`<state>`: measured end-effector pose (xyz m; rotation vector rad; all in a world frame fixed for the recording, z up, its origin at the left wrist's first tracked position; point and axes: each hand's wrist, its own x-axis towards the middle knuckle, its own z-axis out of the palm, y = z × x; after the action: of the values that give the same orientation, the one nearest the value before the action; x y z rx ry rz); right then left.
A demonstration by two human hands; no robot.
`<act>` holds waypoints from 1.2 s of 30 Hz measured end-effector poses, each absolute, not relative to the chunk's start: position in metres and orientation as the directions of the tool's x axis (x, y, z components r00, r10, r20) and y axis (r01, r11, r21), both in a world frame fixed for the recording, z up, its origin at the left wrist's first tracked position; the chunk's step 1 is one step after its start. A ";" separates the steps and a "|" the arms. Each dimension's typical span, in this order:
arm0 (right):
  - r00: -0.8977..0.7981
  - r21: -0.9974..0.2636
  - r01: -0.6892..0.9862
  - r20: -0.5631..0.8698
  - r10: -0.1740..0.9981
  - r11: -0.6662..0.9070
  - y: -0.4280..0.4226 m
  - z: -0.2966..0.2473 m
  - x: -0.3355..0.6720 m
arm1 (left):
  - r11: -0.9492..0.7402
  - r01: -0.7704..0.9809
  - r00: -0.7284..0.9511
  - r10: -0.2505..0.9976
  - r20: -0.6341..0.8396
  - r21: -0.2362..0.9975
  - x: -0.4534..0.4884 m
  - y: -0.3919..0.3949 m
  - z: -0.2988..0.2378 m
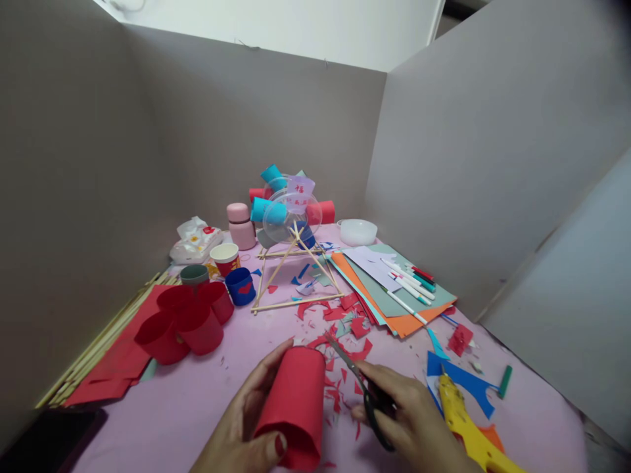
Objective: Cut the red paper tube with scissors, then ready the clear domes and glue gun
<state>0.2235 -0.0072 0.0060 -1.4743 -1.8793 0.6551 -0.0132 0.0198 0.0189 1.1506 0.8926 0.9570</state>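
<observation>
My left hand is closed around a red paper-covered cup, tilted on its side with its open end toward me. In my right hand is a pair of black-handled scissors, the blades pointing up and left, just beside the cup's far end. Red paper scraps lie on the table under and around the scissors. Left of the cup stands a cluster of red cups, near a blue cup that bears a red heart.
A stick-framed wheel model with coloured cups stands at the back. Coloured paper sheets with markers lie at the right. A yellow glue gun is near my right hand. Wooden sticks run along the left wall; a phone lies front left.
</observation>
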 end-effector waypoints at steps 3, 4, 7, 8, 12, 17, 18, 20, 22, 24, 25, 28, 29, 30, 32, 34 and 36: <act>-0.182 -0.685 0.691 0.142 0.973 0.230 -0.008 0.010 0.222 | 0.128 -0.145 0.340 0.938 -0.072 0.981 -0.013 0.020 0.020; -0.189 -0.672 0.706 0.126 0.974 0.224 -0.008 0.011 0.221 | 0.126 -0.142 0.340 0.938 -0.072 0.982 -0.012 0.019 0.021; -0.198 -0.655 0.723 0.107 0.974 0.219 -0.010 0.013 0.220 | 0.123 -0.119 0.331 0.940 -0.077 0.985 -0.011 0.019 0.022; -0.200 -0.652 0.725 0.110 0.974 0.223 -0.010 0.013 0.219 | 0.124 -0.112 0.329 0.941 -0.081 0.986 -0.011 0.019 0.022; -0.202 -0.641 0.729 0.134 0.970 0.241 -0.008 0.009 0.221 | 0.129 -0.102 0.335 0.938 -0.088 0.986 -0.011 0.019 0.020; -0.193 -0.678 0.692 0.157 0.969 0.247 -0.006 0.007 0.223 | 0.120 -0.069 0.324 0.941 -0.092 0.990 -0.012 0.020 0.019; -0.195 -0.682 0.688 0.155 0.968 0.248 -0.006 0.007 0.223 | 0.123 -0.070 0.321 0.943 -0.094 0.990 -0.012 0.020 0.020; -0.198 -0.686 0.687 0.144 0.970 0.242 -0.007 0.008 0.223 | 0.136 -0.077 0.318 0.942 -0.105 0.988 -0.012 0.019 0.021; -0.188 -0.688 0.691 0.127 0.974 0.223 -0.008 0.009 0.223 | 0.139 -0.080 0.319 0.942 -0.107 0.987 -0.012 0.019 0.023; -0.182 -0.683 0.700 0.111 0.977 0.208 -0.008 0.009 0.223 | 0.129 -0.095 0.315 0.945 -0.093 0.987 -0.011 0.019 0.024; -0.187 -0.679 0.705 0.102 0.977 0.206 -0.008 0.009 0.223 | 0.123 -0.106 0.312 0.946 -0.084 0.987 -0.010 0.019 0.024; -0.203 -0.682 0.704 0.076 0.976 0.199 -0.008 0.010 0.222 | 0.116 -0.141 0.294 0.953 -0.070 0.983 -0.009 0.019 0.024; -0.202 -0.688 0.699 0.072 0.977 0.195 -0.008 0.010 0.222 | 0.118 -0.146 0.292 0.954 -0.071 0.982 -0.009 0.018 0.024; -0.201 -0.696 0.692 0.072 0.977 0.194 -0.007 0.011 0.222 | 0.123 -0.147 0.292 0.954 -0.076 0.981 -0.008 0.018 0.024; -0.204 -0.702 0.684 0.078 0.976 0.200 -0.007 0.011 0.223 | 0.130 -0.145 0.291 0.953 -0.083 0.981 -0.009 0.018 0.024; -0.217 -0.698 0.684 0.083 0.973 0.212 -0.007 0.010 0.224 | 0.135 -0.136 0.295 0.951 -0.090 0.981 -0.009 0.018 0.025; -0.221 -0.686 0.693 0.090 0.971 0.222 -0.007 0.008 0.226 | 0.144 -0.122 0.301 0.948 -0.102 0.982 -0.010 0.018 0.025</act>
<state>0.2255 -0.0071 0.0085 -1.5286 -1.9889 0.7129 -0.0098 0.0180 0.0254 1.1419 0.9460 0.9663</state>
